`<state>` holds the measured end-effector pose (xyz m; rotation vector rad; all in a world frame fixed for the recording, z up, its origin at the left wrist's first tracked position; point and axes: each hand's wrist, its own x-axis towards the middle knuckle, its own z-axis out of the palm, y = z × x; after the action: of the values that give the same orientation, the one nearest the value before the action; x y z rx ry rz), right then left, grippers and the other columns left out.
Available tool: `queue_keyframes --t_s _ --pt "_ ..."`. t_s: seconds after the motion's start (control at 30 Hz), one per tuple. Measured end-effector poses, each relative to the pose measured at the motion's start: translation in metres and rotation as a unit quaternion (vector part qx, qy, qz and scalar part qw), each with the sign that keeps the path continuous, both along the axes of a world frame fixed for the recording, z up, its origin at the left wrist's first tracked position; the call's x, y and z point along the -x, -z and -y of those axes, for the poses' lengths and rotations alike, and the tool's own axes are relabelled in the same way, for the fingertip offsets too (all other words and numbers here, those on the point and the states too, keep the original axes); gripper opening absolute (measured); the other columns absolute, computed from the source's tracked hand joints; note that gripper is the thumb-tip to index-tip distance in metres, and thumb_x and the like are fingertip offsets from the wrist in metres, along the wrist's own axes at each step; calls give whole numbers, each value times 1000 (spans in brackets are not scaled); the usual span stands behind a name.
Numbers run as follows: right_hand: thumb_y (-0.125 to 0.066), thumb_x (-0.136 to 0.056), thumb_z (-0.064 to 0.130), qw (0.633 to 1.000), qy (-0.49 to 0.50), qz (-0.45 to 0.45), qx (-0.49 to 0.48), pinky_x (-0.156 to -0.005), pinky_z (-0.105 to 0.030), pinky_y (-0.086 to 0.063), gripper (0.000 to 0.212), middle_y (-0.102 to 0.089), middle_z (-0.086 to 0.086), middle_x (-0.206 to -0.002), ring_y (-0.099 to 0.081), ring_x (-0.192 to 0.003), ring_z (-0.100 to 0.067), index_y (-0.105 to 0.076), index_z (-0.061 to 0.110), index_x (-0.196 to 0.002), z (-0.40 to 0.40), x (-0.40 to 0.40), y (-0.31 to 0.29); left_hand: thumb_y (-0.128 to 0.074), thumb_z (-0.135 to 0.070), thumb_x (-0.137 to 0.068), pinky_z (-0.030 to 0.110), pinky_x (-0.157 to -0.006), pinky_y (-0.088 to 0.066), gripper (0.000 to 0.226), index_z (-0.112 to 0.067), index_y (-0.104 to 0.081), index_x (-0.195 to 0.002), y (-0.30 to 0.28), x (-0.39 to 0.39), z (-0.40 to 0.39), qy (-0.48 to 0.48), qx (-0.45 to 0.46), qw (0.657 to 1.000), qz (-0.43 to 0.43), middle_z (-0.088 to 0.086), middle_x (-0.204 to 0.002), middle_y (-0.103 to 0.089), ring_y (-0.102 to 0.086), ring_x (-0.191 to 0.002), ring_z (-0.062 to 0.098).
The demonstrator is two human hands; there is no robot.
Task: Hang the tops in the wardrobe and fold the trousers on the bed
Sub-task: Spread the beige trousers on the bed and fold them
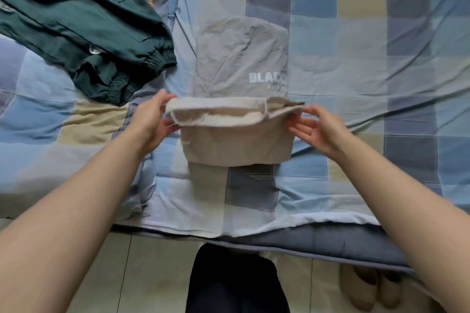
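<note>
Beige-grey trousers (239,58) with white lettering lie lengthwise in the middle of the bed. Their near end is lifted off the quilt and doubled over, with the hem hanging down toward me. My left hand (152,119) grips the left side of that raised fold, thumb on top. My right hand (318,129) pinches the right corner of the fold between thumb and fingertips, its other fingers spread loosely. Dark green trousers (84,23) with elastic cuffs lie crumpled at the upper left of the bed.
A blue, tan and grey checked quilt (368,58) covers the bed. Its near edge (305,239) runs across the lower part of the view above a tiled floor. A pair of slippers (376,284) sits under the edge at lower right. My dark-clad legs (236,284) stand at bottom centre.
</note>
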<state>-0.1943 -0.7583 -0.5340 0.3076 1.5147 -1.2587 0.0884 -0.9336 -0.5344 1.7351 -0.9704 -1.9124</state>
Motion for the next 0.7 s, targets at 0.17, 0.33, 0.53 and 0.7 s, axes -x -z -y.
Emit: queue_keyframes --t_s 0.17,0.33,0.53,0.7 --pt "-42 -99 12 976 -77 -108 -171 -80 -33 -54 24 -62 -19 -109 -65 -90 -26 -55 5 -118 -3 -3 72 -52 -18 -97 33 -84 -47 25 -9 -60 -120 74 1 2 47 153 959 234 8 -110 -62 -57 -91 18" --pt "-52 -92 43 959 -214 -136 -125 -67 -28 -36 38 -50 -3 -75 -47 -64 -13 -59 7 -83 -10 -36 104 -73 -17 -85 27 -71 -48 31 -7 -62 -113 127 -9 -34 173 28 966 193 6 -104 -67 -62 -81 14" --pt "-51 -93 46 942 -303 -136 -55 -89 -14 -44 35 -64 6 -113 -58 -98 2 -63 18 -112 -14 -42 104 -65 -13 -92 14 -58 -48 10 -7 -68 -99 131 -3 -47 181 48 969 160 -3 -80 -66 -60 -74 11" --pt "-55 -95 25 926 -248 -252 -134 -61 -30 -34 35 -49 -6 -68 -43 -69 -16 -58 1 -70 -53 -38 119 -65 -30 -91 36 -54 -27 46 -4 -46 -58 132 -20 -57 262 89 925 259 5 -58 -41 -37 -58 17"
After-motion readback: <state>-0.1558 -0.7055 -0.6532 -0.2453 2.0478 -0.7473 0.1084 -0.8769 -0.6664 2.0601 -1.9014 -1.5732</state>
